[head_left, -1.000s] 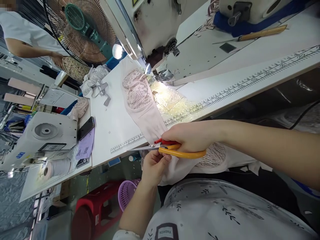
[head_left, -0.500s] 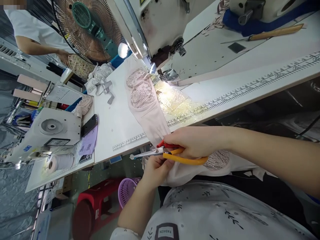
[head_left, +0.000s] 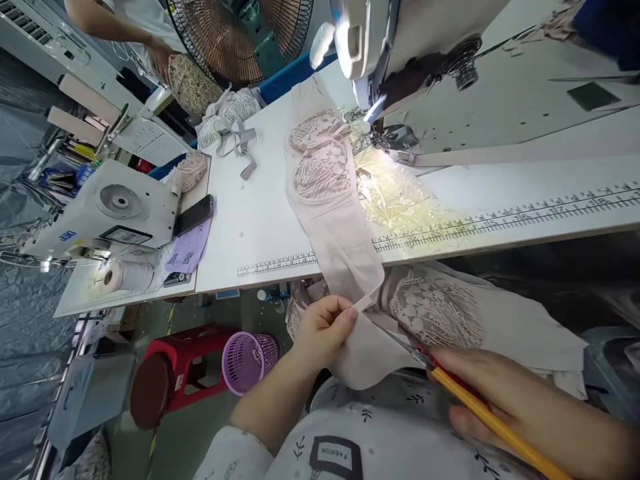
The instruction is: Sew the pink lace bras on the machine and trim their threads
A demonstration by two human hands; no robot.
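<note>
My left hand (head_left: 327, 333) pinches a narrow strip at the edge of a pale pink lace bra piece (head_left: 337, 230), just off the table's front edge. One lace cup of that piece lies flat on the table near the sewing machine's needle. In my right hand (head_left: 495, 387) are scissors (head_left: 465, 393) with orange and red handles, their blades pointing left toward the fabric. The blade tips lie over a second lace-cupped piece (head_left: 435, 310) hanging across my lap. How far apart the blades are, I cannot tell.
A sewing machine (head_left: 370, 60) stands over the white table (head_left: 260, 220) with its printed ruler edge. To the left are another sewing machine (head_left: 120, 203), a phone (head_left: 194, 215) and a thread cone (head_left: 127, 275). A purple basket (head_left: 245, 363) and red stool (head_left: 185, 367) stand below. A co-worker's arm shows behind the fan (head_left: 240, 33).
My right hand has drawn the scissors away from my left hand, down and to the right. The left hand still pinches the fabric edge. The view has shifted.
</note>
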